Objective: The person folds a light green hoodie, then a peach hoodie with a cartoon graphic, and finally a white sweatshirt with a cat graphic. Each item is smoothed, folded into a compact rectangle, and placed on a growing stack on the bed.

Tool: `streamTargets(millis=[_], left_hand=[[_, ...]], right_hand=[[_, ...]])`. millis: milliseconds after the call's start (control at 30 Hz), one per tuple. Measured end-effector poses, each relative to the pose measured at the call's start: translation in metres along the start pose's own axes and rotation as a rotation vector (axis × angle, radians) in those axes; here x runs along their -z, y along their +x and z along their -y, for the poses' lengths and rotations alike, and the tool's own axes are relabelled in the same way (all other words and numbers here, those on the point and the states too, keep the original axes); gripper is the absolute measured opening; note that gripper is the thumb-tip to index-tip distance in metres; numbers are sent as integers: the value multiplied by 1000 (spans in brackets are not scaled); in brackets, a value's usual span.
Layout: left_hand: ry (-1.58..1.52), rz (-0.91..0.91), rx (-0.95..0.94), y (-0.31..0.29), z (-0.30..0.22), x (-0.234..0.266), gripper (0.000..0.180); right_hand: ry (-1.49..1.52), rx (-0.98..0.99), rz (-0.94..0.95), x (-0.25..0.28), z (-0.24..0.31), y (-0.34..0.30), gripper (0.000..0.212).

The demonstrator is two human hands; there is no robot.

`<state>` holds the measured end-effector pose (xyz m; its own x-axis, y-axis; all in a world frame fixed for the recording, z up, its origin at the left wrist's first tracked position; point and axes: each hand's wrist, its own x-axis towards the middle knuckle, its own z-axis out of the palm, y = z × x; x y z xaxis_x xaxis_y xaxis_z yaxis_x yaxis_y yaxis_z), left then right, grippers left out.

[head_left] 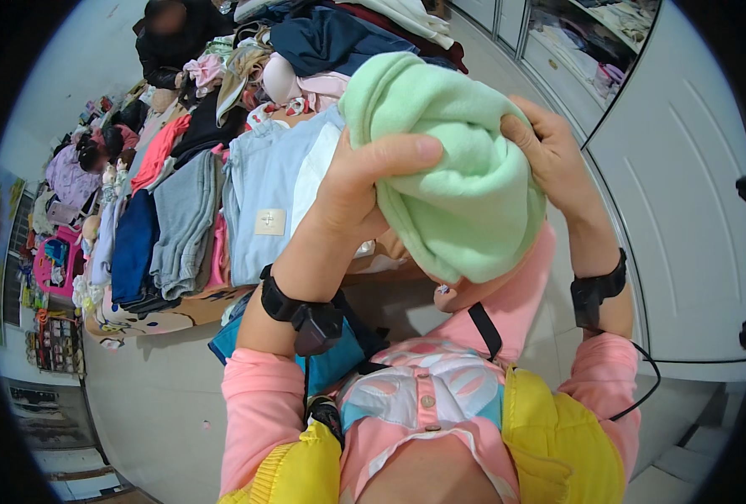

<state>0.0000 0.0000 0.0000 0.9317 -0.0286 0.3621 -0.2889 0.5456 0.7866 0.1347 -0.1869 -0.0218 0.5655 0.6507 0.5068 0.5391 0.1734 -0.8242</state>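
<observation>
A thick, soft, light green fabric bundle [448, 168], folded or rolled over on itself, is held up in front of me between both hands. My left hand [364, 172] is closed on its left side, with the thumb lying across the front. At the upper right edge, my right hand [549, 151] grips it with bent fingers, the thumb near the rim. The fabric hides several of my fingers. It looks like fleece, but its garment kind cannot be made out. Below and left of it lies a folded light blue garment [264, 185].
Folded clothes cover a bed to the left, including grey trousers [184, 223] and a dark blue garment [133, 252]. Behind sits a person in black [175, 50] holding pink cloth. White wardrobe doors [675, 193] stand at right. A pink plastic chair [58, 265] is far left.
</observation>
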Motion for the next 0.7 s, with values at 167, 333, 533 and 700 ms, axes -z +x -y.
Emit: streamTargets(millis=[167, 333, 533, 700], left_hand=[[442, -179, -16, 0, 4, 26, 50], [908, -369, -64, 17, 17, 58, 41], [-364, -196, 300, -2, 23, 65, 44], [-857, 134, 118, -25, 47, 48, 47]], right_hand=[[129, -102, -377, 5, 3, -10, 33], [152, 77, -222, 1, 18, -27, 31], [4, 140, -253, 6, 2, -7, 34], [256, 91, -394, 8, -3, 2, 38]])
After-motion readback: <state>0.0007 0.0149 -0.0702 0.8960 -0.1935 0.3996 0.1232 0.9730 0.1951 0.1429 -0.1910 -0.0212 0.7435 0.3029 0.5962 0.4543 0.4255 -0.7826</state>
